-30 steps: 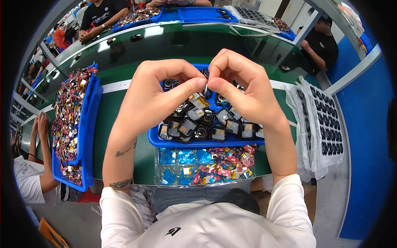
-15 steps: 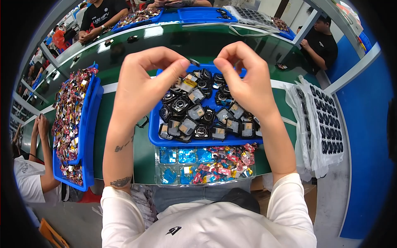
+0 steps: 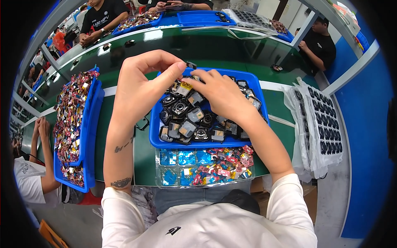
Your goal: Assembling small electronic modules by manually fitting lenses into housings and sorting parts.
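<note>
Left hand (image 3: 138, 89) pinches dark part (image 3: 191, 65).
Right hand (image 3: 223, 94) just beside it, at four o'clock; cannot tell its grip.

The tray (image 3: 186, 144) was coloured blue, the counter (image 3: 142, 163) green; watches (image 3: 180, 106) were finished in black and grey; the shirt (image 3: 215, 231) was marked black on white.

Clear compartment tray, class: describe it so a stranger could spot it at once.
On the green table, find the blue tray holding black watch cases. On its near side lies the clear tray. Its transparent plastic, blue pieces left and red pieces right set it apart from its neighbour.
</note>
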{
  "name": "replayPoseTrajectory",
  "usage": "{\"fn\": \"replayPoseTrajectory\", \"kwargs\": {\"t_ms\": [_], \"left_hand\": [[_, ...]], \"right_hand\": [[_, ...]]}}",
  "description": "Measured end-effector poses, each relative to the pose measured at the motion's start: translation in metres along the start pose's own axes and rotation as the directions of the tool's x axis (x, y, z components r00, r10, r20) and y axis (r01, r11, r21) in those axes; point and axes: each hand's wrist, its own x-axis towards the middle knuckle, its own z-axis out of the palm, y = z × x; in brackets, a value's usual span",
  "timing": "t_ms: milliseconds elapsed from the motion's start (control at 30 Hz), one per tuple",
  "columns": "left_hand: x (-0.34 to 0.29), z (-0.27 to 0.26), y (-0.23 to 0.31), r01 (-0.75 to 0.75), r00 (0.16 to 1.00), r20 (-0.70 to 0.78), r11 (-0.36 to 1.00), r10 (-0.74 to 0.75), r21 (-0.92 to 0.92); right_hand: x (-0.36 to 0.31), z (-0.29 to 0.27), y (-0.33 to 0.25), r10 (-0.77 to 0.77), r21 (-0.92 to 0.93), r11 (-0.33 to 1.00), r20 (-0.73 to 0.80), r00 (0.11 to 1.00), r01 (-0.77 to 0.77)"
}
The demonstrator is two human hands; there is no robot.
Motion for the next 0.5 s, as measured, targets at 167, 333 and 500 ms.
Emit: {"fn": "replayPoseTrajectory", "kwargs": {"t_ms": [167, 333, 500], "left_hand": [[0.0, 0.004, 0.002, -0.003, 0.998, -0.067, 0.999, 0.0, -0.049], [-0.002, 0.002, 0.004, 0.134, 0.986, -0.058, 0.955, -0.154, -0.263], [-0.006, 0.019, 0.001, 0.148, 0.985, -0.049, 0.957, -0.165, -0.25]], "right_hand": [[0.001, 0.003, 0.002, -0.075, 0.049, 0.996, 0.079, 0.994, 0.071], [0.01, -0.008, 0.006, 0.226, 0.565, 0.808, -0.04, 0.973, -0.165], [0.014, -0.034, 0.0, 0.484, 0.96, 0.193, 0.087, 0.871, -0.203]]}}
